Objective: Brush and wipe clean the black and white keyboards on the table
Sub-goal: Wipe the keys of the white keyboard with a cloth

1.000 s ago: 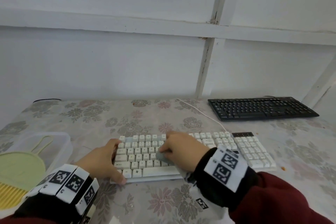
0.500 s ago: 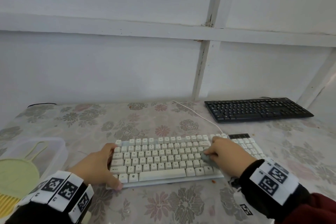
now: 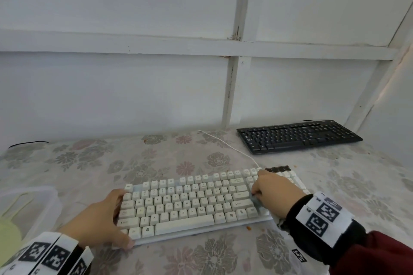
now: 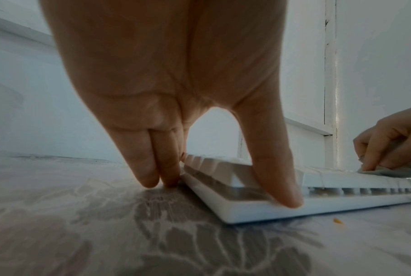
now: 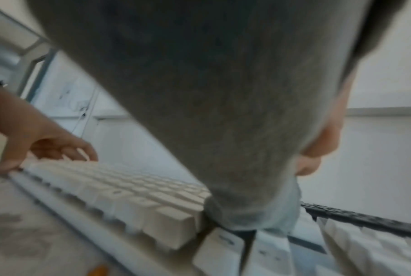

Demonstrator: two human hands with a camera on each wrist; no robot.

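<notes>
The white keyboard (image 3: 190, 203) lies near the table's front edge. My left hand (image 3: 100, 223) braces its left end, with the thumb (image 4: 279, 186) pressed on the front edge and straight fingers (image 4: 152, 168) against the left side. My right hand (image 3: 274, 192) grips a grey cloth (image 4: 388, 170) and presses it on the keys just left of the number pad. In the right wrist view the cloth (image 5: 223, 130) fills most of the picture. The black keyboard (image 3: 299, 138) lies untouched at the back right.
A clear plastic box (image 3: 29, 207) with a green brush (image 3: 9, 236) beside it sits at the left. A white cable (image 3: 225, 143) runs from the white keyboard to the wall. An orange crumb (image 3: 248, 227) lies on the floral tablecloth (image 3: 201, 259).
My right hand has slid the cloth rightward along the white keyboard, from its middle to the keys by the number pad. The left hand has stayed at the left end.
</notes>
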